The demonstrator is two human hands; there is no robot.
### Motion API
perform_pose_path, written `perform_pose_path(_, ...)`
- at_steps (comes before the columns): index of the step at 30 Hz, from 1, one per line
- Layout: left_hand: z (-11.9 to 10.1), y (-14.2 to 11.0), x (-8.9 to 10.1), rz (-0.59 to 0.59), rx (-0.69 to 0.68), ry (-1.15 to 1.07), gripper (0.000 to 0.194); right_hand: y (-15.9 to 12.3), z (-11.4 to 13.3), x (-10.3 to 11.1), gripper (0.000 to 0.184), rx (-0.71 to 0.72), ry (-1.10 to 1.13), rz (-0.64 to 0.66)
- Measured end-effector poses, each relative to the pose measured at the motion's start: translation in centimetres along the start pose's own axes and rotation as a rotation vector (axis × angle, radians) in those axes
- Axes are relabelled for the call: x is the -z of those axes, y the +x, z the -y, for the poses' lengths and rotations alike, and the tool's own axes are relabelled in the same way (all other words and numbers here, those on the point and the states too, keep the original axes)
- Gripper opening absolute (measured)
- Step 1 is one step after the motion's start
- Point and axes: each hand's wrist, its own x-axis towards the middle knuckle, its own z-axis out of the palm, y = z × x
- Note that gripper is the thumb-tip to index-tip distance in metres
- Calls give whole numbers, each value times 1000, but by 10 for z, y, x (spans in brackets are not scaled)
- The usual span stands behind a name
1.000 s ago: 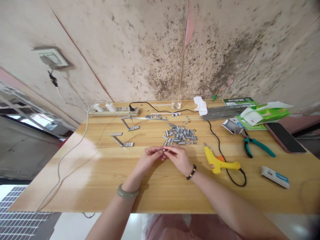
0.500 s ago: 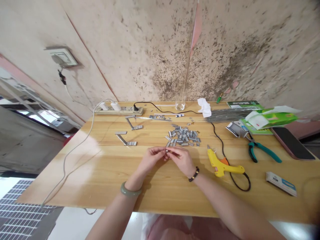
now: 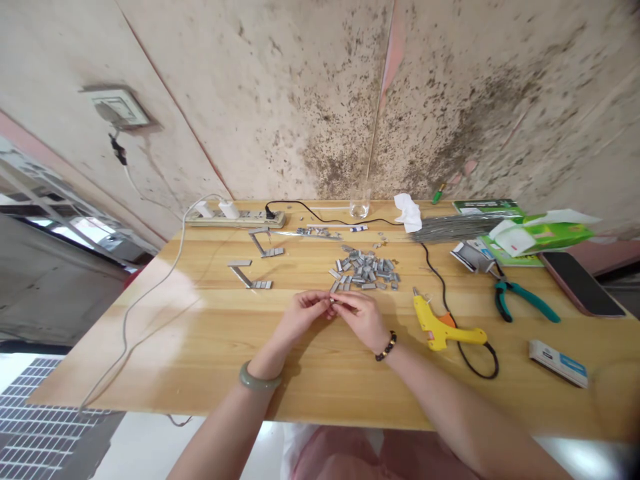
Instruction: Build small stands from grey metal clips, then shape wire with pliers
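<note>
On my head view, the left hand (image 3: 305,315) and right hand (image 3: 362,320) pinch a small piece (image 3: 332,301) near the grey pile (image 3: 369,269).

We saw a bright, mostly soft light, with a pale sheen spread over the left part of the table (image 3: 163,283). Stronger glare sat on the white floor (image 3: 585,459) at the lower right. A soft shadow fell on the wood beside the left forearm (image 3: 225,420); a thinner one ran near the gray cable (image 3: 124,333), and another edged the socket (image 3: 117,108) at the upper left. We noticed wide-angle stretching toward the frame's sides, and a dark, blurred smudge in the lower right corner. Around the left hand (image 3: 303,316) and right hand (image 3: 364,320), the fingertip detail was too small for us to read.
</note>
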Motion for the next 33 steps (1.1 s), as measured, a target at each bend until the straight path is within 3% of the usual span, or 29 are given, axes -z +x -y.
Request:
perform_pose_path(18,-5,-2,-14,-82,-132,213,13,0,8,0,27,71,-176,-4)
perform_pose_path(25,-3,-1,-15,-110,-153,210,15,0,8,-1,26,126,-254,-34)
perform_pose_path(33,-1,0,-12,-142,-86,100,18,0,8,-3,22,197,-322,-55)
